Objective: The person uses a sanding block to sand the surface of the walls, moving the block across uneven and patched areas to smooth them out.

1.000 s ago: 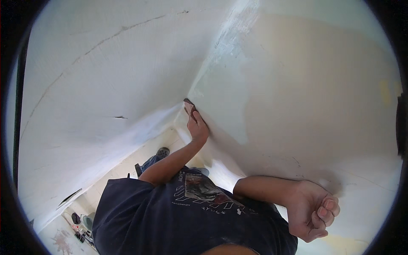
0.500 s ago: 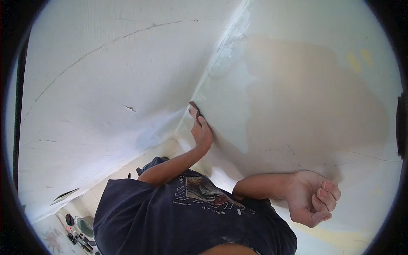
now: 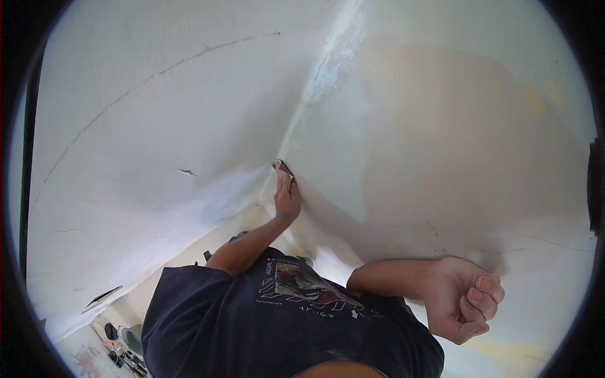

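In the inner corner (image 3: 291, 129), where two pale walls meet, my left hand (image 3: 287, 200) presses a small folded piece of dark reddish-brown sandpaper (image 3: 287, 171) against the right-hand wall, close to the seam. My fingers lie over the sandpaper and partly hide it. Higher up, a rough white patch of filler (image 3: 334, 60) runs along the same seam. My right hand (image 3: 463, 299) is curled into a loose fist by the right wall, palm side showing, with nothing visible in it. Whether its back or forearm touches the wall I cannot tell.
The left wall (image 3: 157, 138) has a long curved crack and a small torn chip (image 3: 187, 172). A large beige patch (image 3: 441, 138) covers the right wall. At lower left, beyond my shirt (image 3: 283, 327), are a round container (image 3: 130, 339) and several small tools (image 3: 126, 362).
My left hand has slid down along the corner seam with the sandpaper, slightly to the left. My right hand stays curled in nearly the same place. The view has shifted a little.
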Tool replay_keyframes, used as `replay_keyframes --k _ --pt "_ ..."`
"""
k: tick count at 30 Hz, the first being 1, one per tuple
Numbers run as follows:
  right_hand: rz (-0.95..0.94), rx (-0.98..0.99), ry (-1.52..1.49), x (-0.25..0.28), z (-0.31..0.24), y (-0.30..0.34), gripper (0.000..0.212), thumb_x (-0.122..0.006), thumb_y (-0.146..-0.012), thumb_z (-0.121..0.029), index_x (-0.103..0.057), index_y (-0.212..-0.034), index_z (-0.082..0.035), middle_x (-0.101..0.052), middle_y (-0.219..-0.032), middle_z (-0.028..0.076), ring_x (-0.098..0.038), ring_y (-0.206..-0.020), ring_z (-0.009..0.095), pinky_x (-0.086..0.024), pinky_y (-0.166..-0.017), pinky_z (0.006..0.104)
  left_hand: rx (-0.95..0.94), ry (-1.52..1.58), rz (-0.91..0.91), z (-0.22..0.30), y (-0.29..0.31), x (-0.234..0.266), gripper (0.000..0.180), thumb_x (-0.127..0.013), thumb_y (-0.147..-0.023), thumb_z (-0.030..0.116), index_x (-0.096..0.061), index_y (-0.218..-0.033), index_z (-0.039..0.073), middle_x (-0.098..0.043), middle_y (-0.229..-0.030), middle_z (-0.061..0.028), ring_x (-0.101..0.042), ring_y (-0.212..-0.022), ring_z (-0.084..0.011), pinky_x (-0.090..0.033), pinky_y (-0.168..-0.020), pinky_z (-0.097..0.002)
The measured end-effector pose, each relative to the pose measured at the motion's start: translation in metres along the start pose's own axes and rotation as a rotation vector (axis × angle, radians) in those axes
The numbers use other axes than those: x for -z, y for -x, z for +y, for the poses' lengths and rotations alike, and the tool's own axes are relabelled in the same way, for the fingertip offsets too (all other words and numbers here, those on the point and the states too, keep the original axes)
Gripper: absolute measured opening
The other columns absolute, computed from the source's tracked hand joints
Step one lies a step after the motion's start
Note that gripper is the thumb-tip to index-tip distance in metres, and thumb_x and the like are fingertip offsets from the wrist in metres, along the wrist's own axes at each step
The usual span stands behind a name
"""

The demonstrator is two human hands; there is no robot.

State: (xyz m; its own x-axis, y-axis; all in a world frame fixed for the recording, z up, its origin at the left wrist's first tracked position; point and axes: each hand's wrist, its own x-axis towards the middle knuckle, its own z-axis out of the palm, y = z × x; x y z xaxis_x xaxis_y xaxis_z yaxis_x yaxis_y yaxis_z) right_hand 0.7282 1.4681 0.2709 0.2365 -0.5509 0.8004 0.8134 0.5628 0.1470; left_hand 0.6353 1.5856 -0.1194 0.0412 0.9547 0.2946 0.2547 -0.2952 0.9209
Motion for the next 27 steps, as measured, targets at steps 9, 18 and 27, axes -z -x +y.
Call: replay_keyframes --k 9,18,27 --pt "-0.065 -0.026 0.013 0.017 0.002 0.001 0.042 -0.044 -0.082 -0.019 -0.030 -0.043 -0.015 -0.049 -0.049 0.004 -0.053 -0.053 0.021 -0.035 -0.054 0.0317 -0.236 0.367 0.153 0.121 -0.045 0.012 0.055 -0.034 -0.098 0.008 -0.018 -0.143 -0.020 -0.018 -0.153 -0.0352 -0.012 -0.145 -0.0480 -0.013 -0.118 -0.0496" --pt "-0.062 0.002 0.029 0.004 0.003 0.005 0.044 -0.045 -0.083 -0.021 -0.026 -0.043 -0.016 -0.051 -0.049 0.004 -0.053 -0.052 0.021 -0.033 -0.053 0.0314 -0.136 0.062 -0.111 -0.010 -0.005 0.010 0.055 -0.036 -0.092 0.003 -0.024 -0.140 -0.021 -0.017 -0.151 -0.0382 -0.015 -0.143 -0.0510 -0.014 -0.119 -0.0479" --pt "-0.050 -0.008 0.056 0.026 0.004 -0.004 0.044 -0.045 -0.081 -0.020 -0.022 -0.043 -0.018 -0.047 -0.047 0.002 -0.052 -0.051 0.019 -0.032 -0.051 0.0307 -0.483 0.257 0.114 0.078 -0.038 0.003 0.059 -0.038 -0.089 0.001 -0.020 -0.141 -0.022 -0.014 -0.151 -0.0401 -0.009 -0.143 -0.0532 -0.014 -0.117 -0.0502"
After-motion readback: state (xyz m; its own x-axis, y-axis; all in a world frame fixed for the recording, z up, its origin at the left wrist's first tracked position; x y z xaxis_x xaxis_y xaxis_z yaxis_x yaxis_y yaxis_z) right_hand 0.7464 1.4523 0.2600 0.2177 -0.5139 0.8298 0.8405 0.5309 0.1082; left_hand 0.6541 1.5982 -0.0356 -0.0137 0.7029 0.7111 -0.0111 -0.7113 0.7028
